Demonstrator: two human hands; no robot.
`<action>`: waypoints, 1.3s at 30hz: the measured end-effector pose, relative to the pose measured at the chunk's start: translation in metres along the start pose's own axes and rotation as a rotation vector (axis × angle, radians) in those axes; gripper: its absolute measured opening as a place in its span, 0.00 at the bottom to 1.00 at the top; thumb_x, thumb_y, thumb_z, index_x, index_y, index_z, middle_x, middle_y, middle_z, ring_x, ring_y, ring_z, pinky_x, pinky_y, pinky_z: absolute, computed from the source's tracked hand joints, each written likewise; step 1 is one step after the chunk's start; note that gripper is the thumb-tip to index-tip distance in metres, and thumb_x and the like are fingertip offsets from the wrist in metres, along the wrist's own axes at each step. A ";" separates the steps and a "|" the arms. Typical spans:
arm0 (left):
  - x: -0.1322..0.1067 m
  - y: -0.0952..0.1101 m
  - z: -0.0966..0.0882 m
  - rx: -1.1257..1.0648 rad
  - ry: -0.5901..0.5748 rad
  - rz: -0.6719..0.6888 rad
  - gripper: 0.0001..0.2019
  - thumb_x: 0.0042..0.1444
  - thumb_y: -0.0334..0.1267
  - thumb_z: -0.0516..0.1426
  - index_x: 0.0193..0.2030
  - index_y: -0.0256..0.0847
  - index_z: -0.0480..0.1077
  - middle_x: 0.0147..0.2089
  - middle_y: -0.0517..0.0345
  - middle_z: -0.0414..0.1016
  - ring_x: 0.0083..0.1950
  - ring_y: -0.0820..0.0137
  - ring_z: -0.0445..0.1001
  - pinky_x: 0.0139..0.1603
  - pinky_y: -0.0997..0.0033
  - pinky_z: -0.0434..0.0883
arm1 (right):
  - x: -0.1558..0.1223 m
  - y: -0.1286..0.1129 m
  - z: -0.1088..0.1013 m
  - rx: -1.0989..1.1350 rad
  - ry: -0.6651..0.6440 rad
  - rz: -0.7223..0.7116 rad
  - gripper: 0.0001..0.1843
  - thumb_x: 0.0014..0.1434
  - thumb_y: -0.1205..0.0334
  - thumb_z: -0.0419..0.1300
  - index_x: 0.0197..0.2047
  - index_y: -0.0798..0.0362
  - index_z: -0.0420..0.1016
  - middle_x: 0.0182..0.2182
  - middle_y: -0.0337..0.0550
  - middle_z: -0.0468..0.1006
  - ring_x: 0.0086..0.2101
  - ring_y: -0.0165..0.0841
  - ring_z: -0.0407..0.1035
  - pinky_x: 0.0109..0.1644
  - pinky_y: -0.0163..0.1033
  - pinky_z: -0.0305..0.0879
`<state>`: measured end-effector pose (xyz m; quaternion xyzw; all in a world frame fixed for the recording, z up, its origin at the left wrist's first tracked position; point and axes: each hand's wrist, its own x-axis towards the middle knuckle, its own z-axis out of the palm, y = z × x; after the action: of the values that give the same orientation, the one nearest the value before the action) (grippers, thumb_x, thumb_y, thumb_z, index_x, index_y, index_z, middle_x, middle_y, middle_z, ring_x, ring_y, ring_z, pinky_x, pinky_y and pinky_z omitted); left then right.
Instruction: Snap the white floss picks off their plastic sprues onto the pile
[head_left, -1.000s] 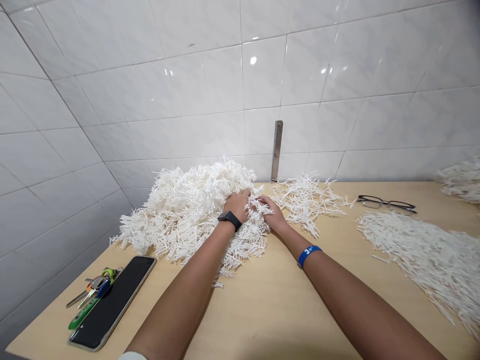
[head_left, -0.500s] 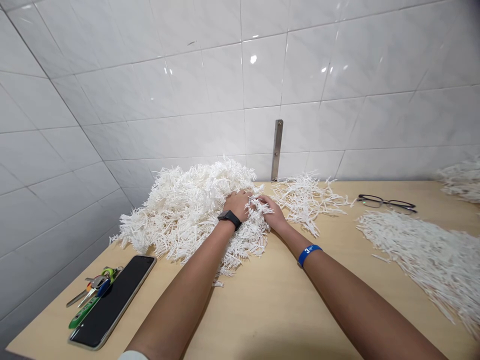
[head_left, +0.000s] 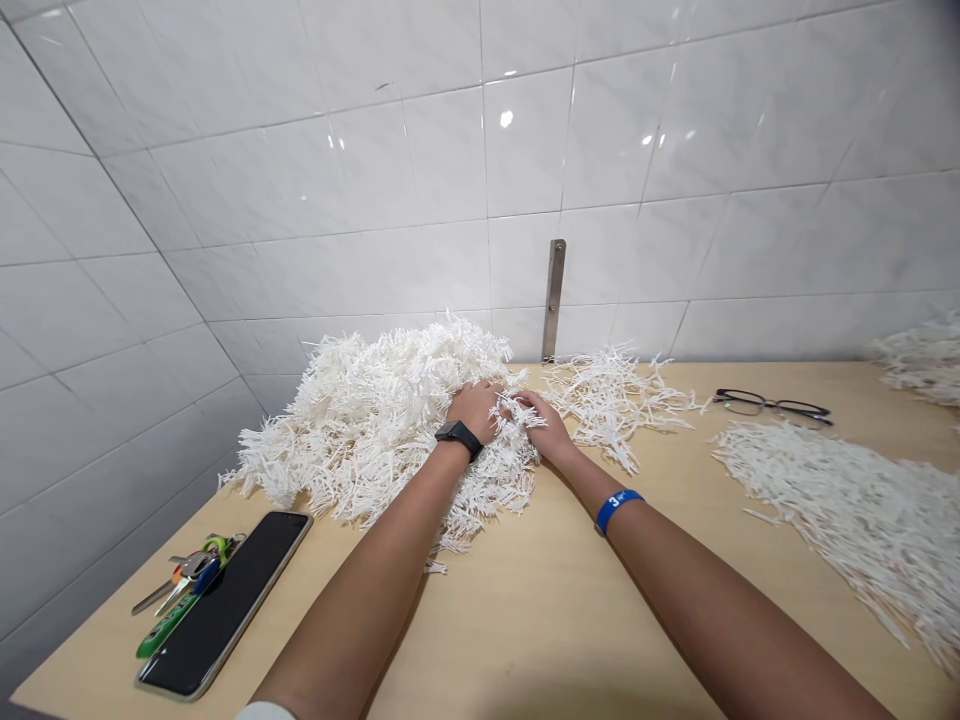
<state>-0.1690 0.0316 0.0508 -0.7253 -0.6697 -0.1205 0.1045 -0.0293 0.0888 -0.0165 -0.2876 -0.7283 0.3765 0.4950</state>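
Observation:
A large heap of white, thin stringy strands (head_left: 360,400), bunched in tufts, lies on the table's left half. My left hand (head_left: 474,408), with a black watch at the wrist, rests on the heap's right side, its fingers curled into the strands. Close beside it, my right hand (head_left: 547,428) is closed around a tuft of strands at the heap's right edge. A blue wristband (head_left: 619,508) circles my right forearm. Strands partly cover the fingertips of both hands.
On the wooden table (head_left: 517,630), a phone (head_left: 225,605) with keys (head_left: 196,568) lies left. A loose strand pile (head_left: 611,395) sits behind my right hand. Glasses (head_left: 772,405) and a wide spread of short white strands (head_left: 847,500) lie right. A tiled wall (head_left: 420,180) with a metal bracket (head_left: 554,300) stands behind.

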 end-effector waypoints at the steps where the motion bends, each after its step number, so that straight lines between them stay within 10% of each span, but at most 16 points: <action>1: 0.000 0.000 0.000 0.000 -0.002 0.000 0.13 0.58 0.43 0.51 0.46 0.42 0.69 0.47 0.51 0.71 0.49 0.58 0.69 0.48 0.61 0.67 | 0.000 -0.001 0.000 0.001 -0.001 -0.001 0.15 0.50 0.62 0.58 0.43 0.51 0.72 0.42 0.45 0.78 0.45 0.41 0.71 0.50 0.44 0.64; 39: 0.000 0.000 -0.001 -0.005 -0.021 -0.021 0.12 0.57 0.41 0.51 0.46 0.42 0.68 0.49 0.52 0.70 0.51 0.58 0.68 0.48 0.62 0.67 | 0.001 0.004 0.000 0.001 -0.014 0.007 0.17 0.50 0.62 0.59 0.45 0.51 0.72 0.44 0.45 0.78 0.46 0.40 0.71 0.52 0.44 0.64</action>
<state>-0.1690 0.0313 0.0518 -0.7199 -0.6779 -0.1153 0.0944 -0.0299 0.0914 -0.0193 -0.2872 -0.7306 0.3805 0.4889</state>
